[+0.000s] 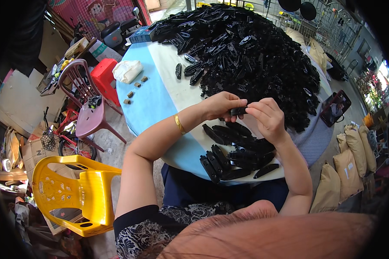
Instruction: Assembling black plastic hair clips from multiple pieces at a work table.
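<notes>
My left hand (224, 105) and my right hand (269, 117) meet over the table, fingers pinched on a small black plastic part (238, 111) between them. The fingers hide much of it, so its exact kind cannot be made out. Just below my hands lies a group of long, narrow black plastic pieces (218, 159), some side by side and others overlapping. Beyond my hands rises a large heap of similar black parts (246, 56), mixed with smaller black bits. A few black pieces (194, 69) lie at the heap's left edge.
The round table has a blue and white cloth (153, 103). On its left are a white plastic bag (127, 71), several small brown blocks (130, 94) and a blue box (141, 35). A phone (335, 108) stands at the right edge. A yellow chair (95, 194) and pink chair (90, 125) stand left.
</notes>
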The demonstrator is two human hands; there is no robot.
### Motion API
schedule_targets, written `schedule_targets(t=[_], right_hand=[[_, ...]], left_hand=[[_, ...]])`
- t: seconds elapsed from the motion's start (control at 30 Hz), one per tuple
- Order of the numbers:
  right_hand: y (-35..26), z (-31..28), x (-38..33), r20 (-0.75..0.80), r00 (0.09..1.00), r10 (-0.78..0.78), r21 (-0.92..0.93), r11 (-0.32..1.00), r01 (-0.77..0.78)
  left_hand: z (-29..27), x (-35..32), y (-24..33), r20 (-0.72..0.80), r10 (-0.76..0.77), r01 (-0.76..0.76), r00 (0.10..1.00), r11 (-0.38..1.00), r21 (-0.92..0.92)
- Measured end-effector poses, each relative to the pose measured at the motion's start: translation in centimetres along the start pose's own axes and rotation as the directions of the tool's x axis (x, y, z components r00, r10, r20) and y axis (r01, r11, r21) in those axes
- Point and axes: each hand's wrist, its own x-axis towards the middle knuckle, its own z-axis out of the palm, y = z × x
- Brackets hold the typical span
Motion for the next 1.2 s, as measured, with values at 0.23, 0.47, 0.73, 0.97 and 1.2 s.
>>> schedule_targets(t=[0.23,0.47,0.73,0.97,1.2], right_hand=[[-0.1,0.7,0.3,0.000,0.946,0.325,0.128,0.938,-0.322],[1.0,0.2,-1.4,0.267,0.758,0.595,0.295,0.699,-0.652],[1.8,-0.1,-1.5,0.784,0.431,0.446,0.372,0.217,-0.902],[0.9,-0.3,-0.8,0.880,0.426,0.210,0.343,0.340,-0.876],[0.6,2.1,-1.7,0.467,0.711,0.526,0.160,0.740,-0.653]], left_hand=[[0.1,-1.1,0.8,0.030,0.304,-0.291,0.952,0.873,0.391],[2.5,-1.7,1.1,0.055,0.635,-0.343,0.771,0.340,0.875],[-1.6,-2.5,2.0,0.279,0.371,-0.392,0.886,0.274,0.878],[-1.9,-0.1,-0.4,0.260,0.425,-0.333,0.867,0.107,0.937],[-1.4,1.2,-0.8,0.017,0.772,-0.268,0.635,0.199,0.943]])
